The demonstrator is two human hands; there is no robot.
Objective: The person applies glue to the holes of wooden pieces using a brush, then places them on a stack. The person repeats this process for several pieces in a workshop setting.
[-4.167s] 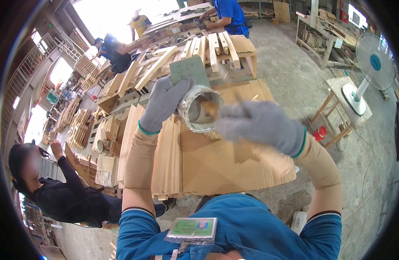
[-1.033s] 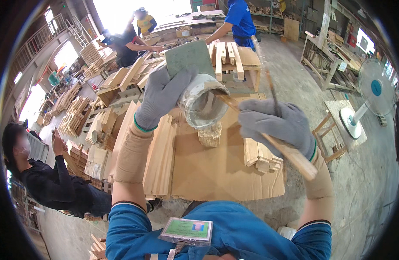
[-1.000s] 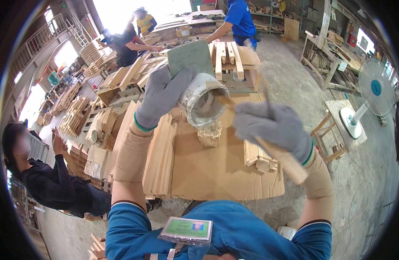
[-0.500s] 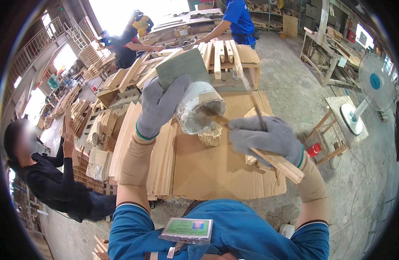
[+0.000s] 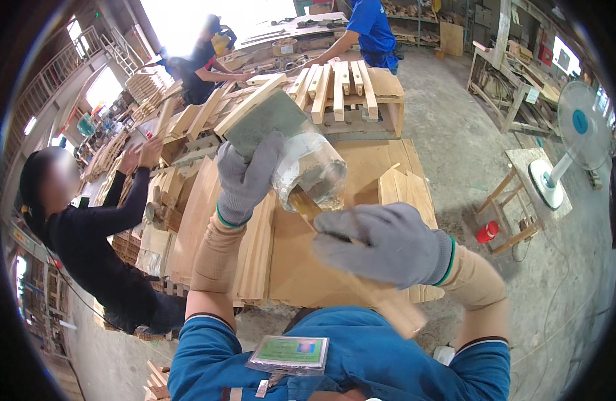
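My left hand (image 5: 244, 177), in a grey glove, is closed round a flat grey plate (image 5: 271, 127) and a whitish, smeared tub (image 5: 294, 160). The tub is tilted with its mouth facing me and to the right. In my gloved right hand (image 5: 388, 244) are a yellowish flat stick (image 5: 303, 204), its far end at the tub's mouth, and a pale wooden bar (image 5: 395, 311) coming out below the hand, blurred by motion. Whether stick and bar are one piece is hidden by the glove. Below the hands lies a cardboard sheet (image 5: 294, 267).
Long wooden boards (image 5: 254, 257) lie along the cardboard's left side, and short wood pieces (image 5: 405, 187) on its right. Wooden bars (image 5: 338, 93) rest on a bench ahead. A person in black (image 5: 100, 247) handles wood at left. A fan (image 5: 578, 127) stands at right.
My right hand has moved left and nearer to me, the wooden bar swinging down with it. The grey plate and tub have tilted slightly. The person at left has reached forward.
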